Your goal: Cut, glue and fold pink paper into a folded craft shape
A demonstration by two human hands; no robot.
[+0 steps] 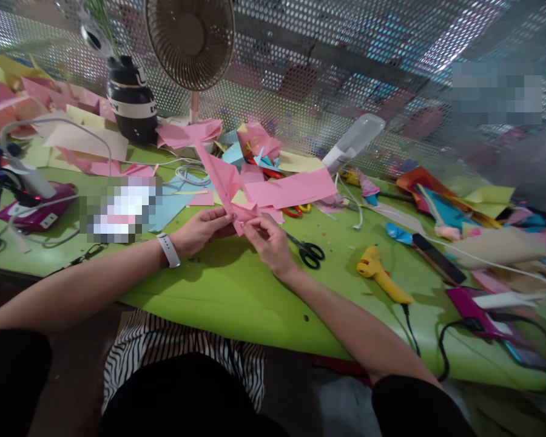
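A folded piece of pink paper (221, 176) is held up between my two hands above the green table. My left hand (204, 229), with a white watch band on its wrist, pinches the lower left of the folds. Fingers of my right hand (268, 243) are closed on the lower right edge of the same paper. Behind it lies a wide pink paper sheet (295, 188). Just right of my right hand rest black-handled scissors (310, 252), their blades partly hidden by the hand.
A yellow glue gun (382, 273) lies on the green table (255, 309) to the right. Purple power strips with cables (482, 309) sit at both sides. A fan (190, 42), a dark vase (131, 100) and many paper scraps line the back, before a perforated metal screen.
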